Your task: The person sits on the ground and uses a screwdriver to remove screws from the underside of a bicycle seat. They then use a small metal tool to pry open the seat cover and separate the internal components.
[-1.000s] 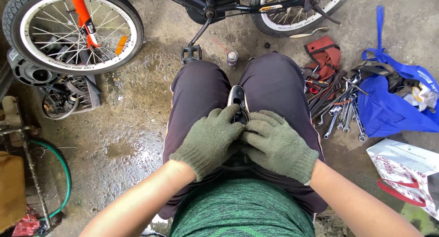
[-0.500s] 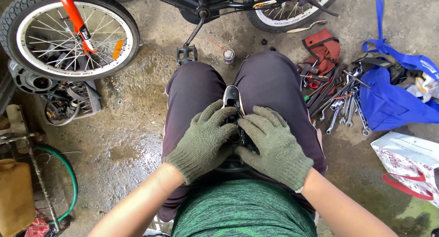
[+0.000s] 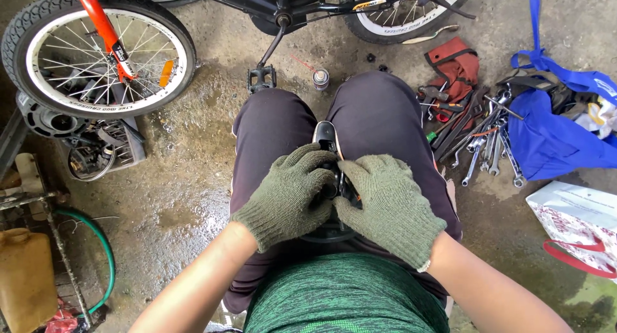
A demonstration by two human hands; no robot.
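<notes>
Overhead, listed from largest item to smallest.

Bicycle (image 3: pixel 283 5): black frame, lying across the top of the wet concrete floor (image 3: pixel 186 179); front wheel (image 3: pixel 96 53) with an orange-red fork at upper left, rear wheel (image 3: pixel 398 12) at upper right, one pedal (image 3: pixel 261 80) hanging down toward the seated person's knees.

Blue bag (image 3: pixel 559 134): at right, beside a white printed bag (image 3: pixel 578 227).

Green hose (image 3: pixel 96 256) and a tan jug (image 3: pixel 26 281): lower left.

Red pouch (image 3: pixel 456 63) and a heap of wrenches (image 3: pixel 479 143): on the floor just beside the right thigh, well within reach.

Small spray can (image 3: pixel 320 78): upright between the knees and the bicycle.

Workpiece, a small black part with orange trim (image 3: pixel 328 140): resting in the lap between the thighs, its far end poking out beyond the fingertips. Most of it is covered, so its kind is hard to tell; possibly a saddle or light housing.

Left hand (image 3: pixel 289 195): green knit glove, fingers curled over the part's left side, gripping.

Right hand (image 3: pixel 389 204): same glove, fingers bent in against the part's right side, touching the left glove's fingertips.

Progress, as judged: the part is off the bicycle and being worked by hand in the lap; no tool is held, and nothing shows it finished or refitted.
</notes>
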